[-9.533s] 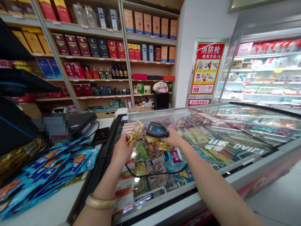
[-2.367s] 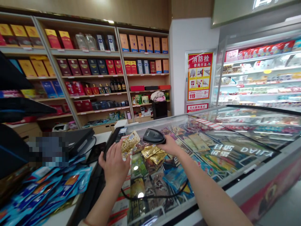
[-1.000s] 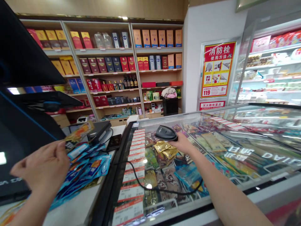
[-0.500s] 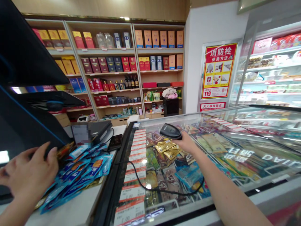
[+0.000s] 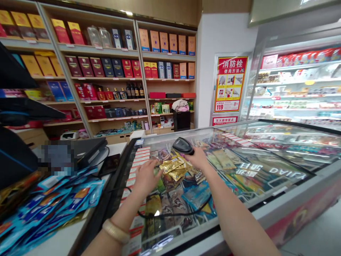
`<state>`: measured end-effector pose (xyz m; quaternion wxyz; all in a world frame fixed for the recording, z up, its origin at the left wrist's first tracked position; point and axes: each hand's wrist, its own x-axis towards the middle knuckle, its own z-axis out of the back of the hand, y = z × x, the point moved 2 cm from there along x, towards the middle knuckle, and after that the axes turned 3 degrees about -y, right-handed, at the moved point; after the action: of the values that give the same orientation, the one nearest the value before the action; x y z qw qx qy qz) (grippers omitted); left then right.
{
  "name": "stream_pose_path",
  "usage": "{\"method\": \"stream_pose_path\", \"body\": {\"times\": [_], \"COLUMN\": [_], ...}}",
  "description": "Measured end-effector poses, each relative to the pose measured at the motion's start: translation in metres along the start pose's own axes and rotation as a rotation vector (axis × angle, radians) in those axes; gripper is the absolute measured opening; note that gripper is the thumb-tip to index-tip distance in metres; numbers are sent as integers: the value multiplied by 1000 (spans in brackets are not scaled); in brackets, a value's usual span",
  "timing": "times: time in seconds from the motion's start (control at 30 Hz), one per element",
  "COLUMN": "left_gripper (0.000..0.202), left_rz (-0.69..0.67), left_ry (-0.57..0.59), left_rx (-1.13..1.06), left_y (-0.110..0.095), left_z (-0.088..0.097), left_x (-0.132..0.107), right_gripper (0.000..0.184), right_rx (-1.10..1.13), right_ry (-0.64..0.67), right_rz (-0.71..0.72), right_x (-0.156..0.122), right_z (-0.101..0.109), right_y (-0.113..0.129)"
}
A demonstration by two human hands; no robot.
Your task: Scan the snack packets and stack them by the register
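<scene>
Over the glass freezer lid, my right hand is wrapped round a black handheld barcode scanner, its head pointing left. Just left of it, several gold snack packets lie loosely piled on the glass. My left hand is at the near left side of these packets, fingers stretched toward them and apart, with nothing seen in its grasp. A gold bracelet circles the left wrist. From the scanner, a black cable loops across the lid. Many blue snack packets are heaped on the white counter at left.
The chest freezer fills the middle and right, with frozen goods under its glass. A dark phone lies by its left edge. At far left stands a black monitor. Shelves of boxed bottles line the back wall.
My left hand has moved right, from over the blue packets to beside the gold packets on the freezer. The view has turned right. My right hand keeps hold of the scanner.
</scene>
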<state>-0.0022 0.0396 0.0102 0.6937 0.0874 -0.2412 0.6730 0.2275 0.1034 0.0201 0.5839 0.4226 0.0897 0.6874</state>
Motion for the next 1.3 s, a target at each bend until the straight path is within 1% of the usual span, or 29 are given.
{"method": "stream_pose_path", "body": {"times": [0.07,0.17,0.27,0.33,0.43,0.5,0.53,0.6,0.67,0.77,0.87,0.97,1.03,1.3], "left_gripper": [44,49,49,49,53,50,43,25,15,14,18,23,23,18], "left_rz": [26,60,74,71,75,84,91,128,185,270,311,315,318,317], "left_ry": [69,124,146,152,109,55,39,44,62,10,-72,-130,-152,-166], "left_rx": [-11,-23,-32,-41,-57,-90,-110,-152,-209,-330,-425,-462,-465,-443], "left_y": [-10,-13,-10,-8,-6,-4,-3,2,10,22,28,26,23,17], "left_z": [-17,-36,-46,-48,-44,-38,-36,-33,-32,-30,-27,-20,-16,-9], "left_x": [5,12,14,15,14,13,13,12,10,9,9,8,8,7], "right_gripper": [21,23,26,29,32,32,31,30,28,27,23,22,22,22], "right_rx": [-40,-80,-111,-128,-149,-154,-153,-146,-126,-51,28,42,27,-2], "right_ry": [-13,-7,16,32,50,52,52,53,52,64,113,151,165,179], "right_rz": [-7,-16,-22,-14,-13,-17,-17,-10,3,40,114,173,179,169], "right_x": [1,2,2,1,0,-1,-1,-2,-2,-4,-6,-8,-9,-11], "right_z": [3,5,5,3,0,-1,-2,-2,-3,-5,-8,-12,-14,-14], "right_y": [0,-1,-2,-2,-1,-1,-1,0,2,6,12,16,17,20]}}
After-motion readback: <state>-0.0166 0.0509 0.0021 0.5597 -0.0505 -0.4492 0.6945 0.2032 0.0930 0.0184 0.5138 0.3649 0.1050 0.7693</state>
